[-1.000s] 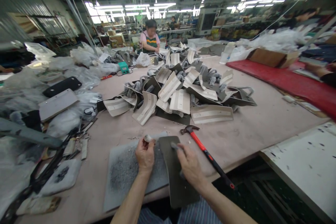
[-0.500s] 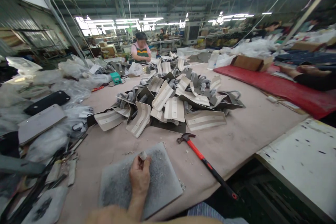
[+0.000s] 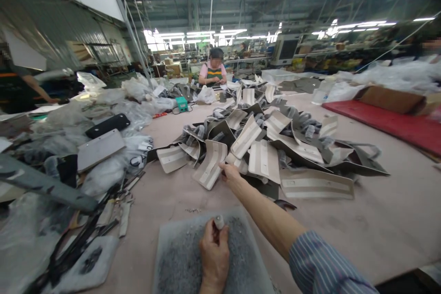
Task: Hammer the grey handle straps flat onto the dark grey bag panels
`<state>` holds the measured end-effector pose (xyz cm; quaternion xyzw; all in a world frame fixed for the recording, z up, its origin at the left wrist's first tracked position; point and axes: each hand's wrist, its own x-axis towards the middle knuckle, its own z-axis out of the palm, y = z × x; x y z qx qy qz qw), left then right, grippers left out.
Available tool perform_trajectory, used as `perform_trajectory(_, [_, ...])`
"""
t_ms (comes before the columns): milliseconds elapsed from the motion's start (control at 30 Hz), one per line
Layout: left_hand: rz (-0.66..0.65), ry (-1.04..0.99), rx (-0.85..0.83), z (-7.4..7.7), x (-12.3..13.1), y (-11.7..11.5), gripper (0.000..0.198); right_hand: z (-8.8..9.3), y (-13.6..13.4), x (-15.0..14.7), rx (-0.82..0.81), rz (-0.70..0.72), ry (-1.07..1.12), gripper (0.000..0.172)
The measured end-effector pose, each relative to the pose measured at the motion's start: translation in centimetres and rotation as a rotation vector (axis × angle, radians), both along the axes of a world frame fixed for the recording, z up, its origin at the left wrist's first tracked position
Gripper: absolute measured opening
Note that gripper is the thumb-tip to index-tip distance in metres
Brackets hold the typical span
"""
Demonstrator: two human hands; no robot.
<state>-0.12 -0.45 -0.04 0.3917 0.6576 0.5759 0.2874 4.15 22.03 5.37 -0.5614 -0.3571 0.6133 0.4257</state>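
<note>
My left hand is closed around a short, pale cylindrical tool, held upright over a grey, worn square board. Stretched forward across the table, my right hand has its fingertips at the right edge of a curved beige panel with a lighter stripe. The fingers look pinched on that edge. This panel lies at the near side of a heap of similar panels with grey wrapped straps. Behind my right forearm, only the dark head of a hammer shows.
Plastic bags, a metal bar and scraps crowd the left side. A teal box sits farther back. At the right lie a red sheet and a cardboard box. A co-worker sits across the table.
My right arm has reached forward to the heap, and its hand is now at a panel. The left hand still holds the cylinder over the board. The view has swung left.
</note>
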Motion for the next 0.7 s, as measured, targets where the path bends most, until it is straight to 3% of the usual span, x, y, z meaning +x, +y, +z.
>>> perform_trajectory(200, [-0.017,-0.003,-0.012,-0.1,-0.1,0.2,0.032,1.0,2.3,-2.9,-0.083,0.081,0.068,0.035])
perform_trajectory(333, [-0.037,-0.018,-0.028,0.3,-0.1,0.2,0.03,3.5,1.2,-1.0,0.009,0.114,0.059,0.025])
perform_trajectory(433, [-0.01,-0.08,-0.013,0.4,-0.2,0.1,0.028,5.2,-2.6,3.3,0.182,0.148,0.049,0.024])
perform_trajectory(467, [0.029,-0.101,-0.005,0.4,-0.3,-0.1,0.029,5.5,-4.5,5.1,0.299,0.195,0.03,0.025])
perform_trajectory(533, [0.155,-0.131,0.013,0.4,-0.9,-0.5,0.03,5.2,-9.0,8.9,0.708,0.413,-0.108,0.027])
perform_trajectory(600, [0.293,-0.17,0.043,0.5,-1.9,-1.0,0.03,3.7,-13.8,12.3,0.935,0.597,-0.334,0.028])
perform_trajectory(700, [0.376,-0.26,0.132,1.3,-3.2,-1.2,0.027,-0.4,-19.5,15.8,0.994,0.925,-0.554,0.032])
